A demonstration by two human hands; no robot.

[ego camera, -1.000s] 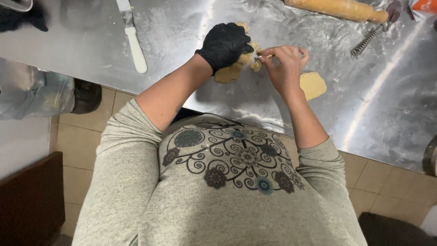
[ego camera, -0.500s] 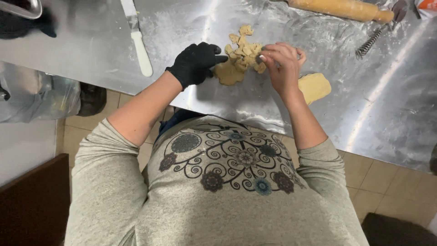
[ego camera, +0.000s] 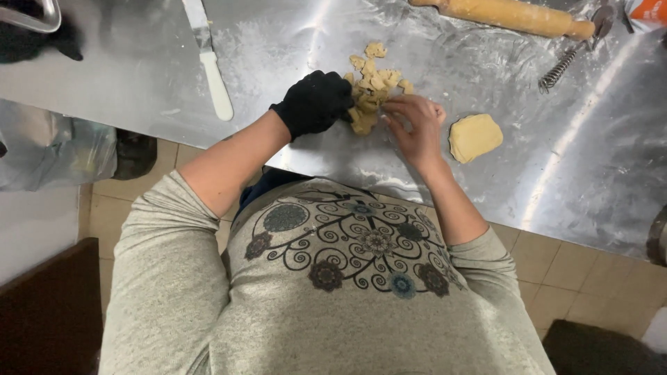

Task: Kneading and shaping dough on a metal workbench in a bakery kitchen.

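Observation:
A loose heap of pale dough scraps (ego camera: 374, 82) lies on the floured steel table (ego camera: 139, 76). My left hand (ego camera: 316, 104), in a black glove, is curled against the left side of the heap and grips its lower pieces. From the right, my bare right hand (ego camera: 415, 121) pinches scraps at the heap's lower edge with its fingertips. The two hands close in on the pile from both sides. A smooth flat piece of dough (ego camera: 474, 137) rests just right of my right hand, apart from it.
A wooden rolling pin (ego camera: 507, 15) lies at the far edge, with a coil whisk (ego camera: 564, 68) beside it. A white-handled palette knife (ego camera: 212, 69) lies to the left. A metal pan's rim (ego camera: 31, 17) shows top left. Tiled floor (ego camera: 597, 285) is below the table edge.
My gloved left hand slid left off the dough, uncovering the scraps, then came back against the heap's left side. My right hand stayed at the heap's right edge.

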